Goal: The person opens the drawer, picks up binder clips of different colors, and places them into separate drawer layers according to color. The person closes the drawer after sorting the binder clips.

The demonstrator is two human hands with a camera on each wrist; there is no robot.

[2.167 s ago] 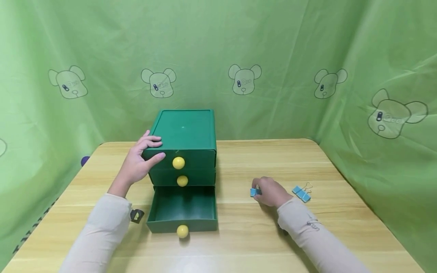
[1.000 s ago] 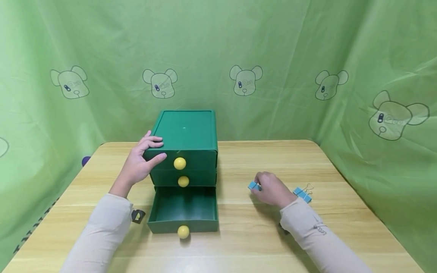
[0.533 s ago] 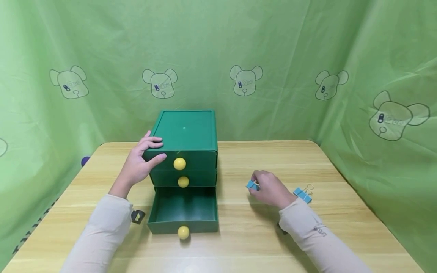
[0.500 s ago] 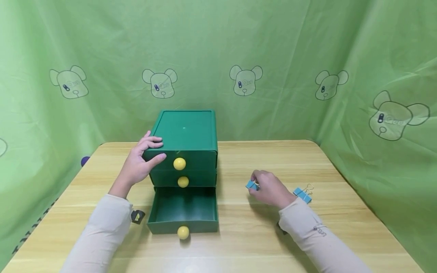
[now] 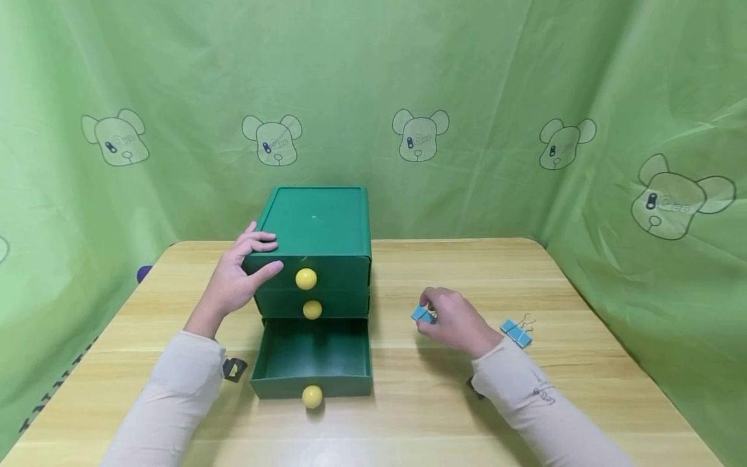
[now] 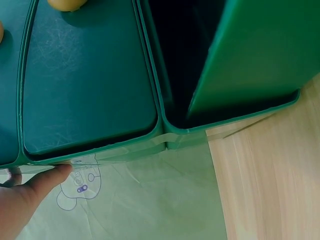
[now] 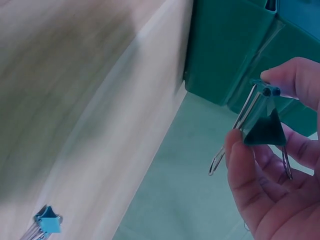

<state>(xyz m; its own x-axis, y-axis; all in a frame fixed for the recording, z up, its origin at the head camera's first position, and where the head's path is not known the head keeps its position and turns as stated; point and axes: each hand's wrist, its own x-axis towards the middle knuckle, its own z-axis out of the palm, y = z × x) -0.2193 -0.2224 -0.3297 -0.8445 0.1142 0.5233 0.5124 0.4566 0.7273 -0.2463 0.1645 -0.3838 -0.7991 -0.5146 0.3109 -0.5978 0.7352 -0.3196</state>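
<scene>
A green drawer cabinet (image 5: 315,220) with yellow ball knobs stands left of the middle, its bottom drawer (image 5: 312,388) pulled out. My left hand (image 5: 236,275) rests on the cabinet's front left top corner, fingers over the upper edge and thumb against the front. In the left wrist view the thumb (image 6: 52,177) lies along the cabinet's side. My right hand (image 5: 452,318) pinches a blue binder clip (image 5: 423,314) between thumb and fingers, above the table to the right of the cabinet. Both wire handles of that binder clip (image 7: 267,125) show in the right wrist view.
A second blue binder clip (image 5: 516,333) lies on the wooden table (image 5: 408,421), to the right of my right hand. Green curtains (image 5: 467,78) with printed bear heads enclose the back and sides. A purple round thing (image 5: 143,274) shows beyond the table's left edge.
My right hand has lifted the binder clip off the table and carried it left toward the cabinet. The left hand and the pulled-out drawer have stayed in place.
</scene>
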